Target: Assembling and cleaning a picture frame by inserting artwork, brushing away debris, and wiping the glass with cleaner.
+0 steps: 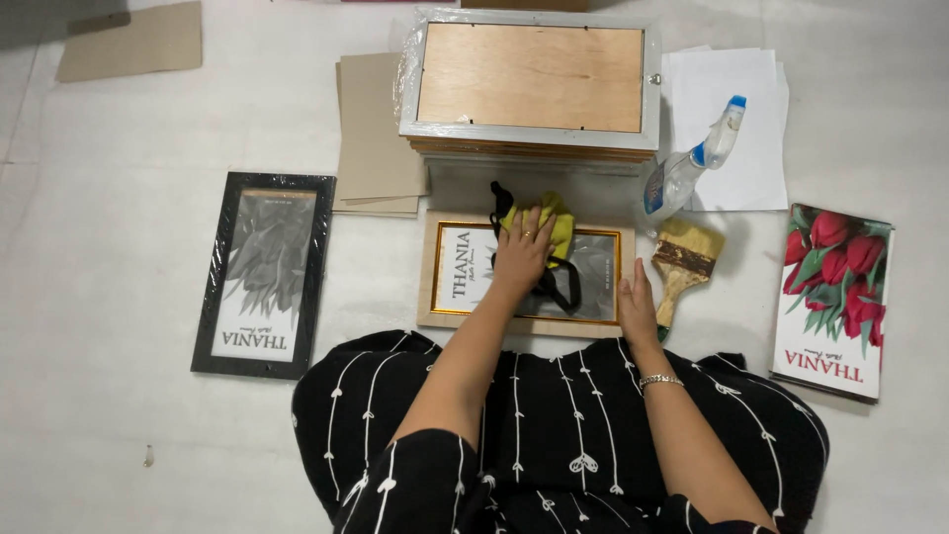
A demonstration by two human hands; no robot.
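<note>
The person sits on a pale floor [119,435] with a light wooden picture frame [527,273] lying flat just in front of the knees. The frame has a thin gold inner edge around its glass, and a printed sheet shows under the glass at its left end.

The left hand [521,252] lies palm down on the glass, its fingers spread flat over a yellow cloth [550,225] and pressing it to the surface. A black cloth with straps [554,282] lies under and beside the yellow one; the exact overlap cannot be made out.

The right hand [636,305] rests on the frame's right end, fingers straight and close together, the palm laid along the edge. It holds nothing. A thin bracelet [660,380] sits on that wrist.

Just right of the frame lies a paintbrush [682,265] with a wide bristle head and wooden handle, near the right hand but apart from it. Above the brush, a clear spray bottle [690,166] with a blue-and-white nozzle lies tilted across white paper sheets [741,119].

Beyond the frame stands a stack of frames [529,84], the top one back side up, silver-edged, with plastic wrap. Brown cardboard sheets [374,133] lie to its left. A black frame [262,274] wrapped in plastic lies well to the left, and a flower print [832,300] of red tulips well to the right.
</note>
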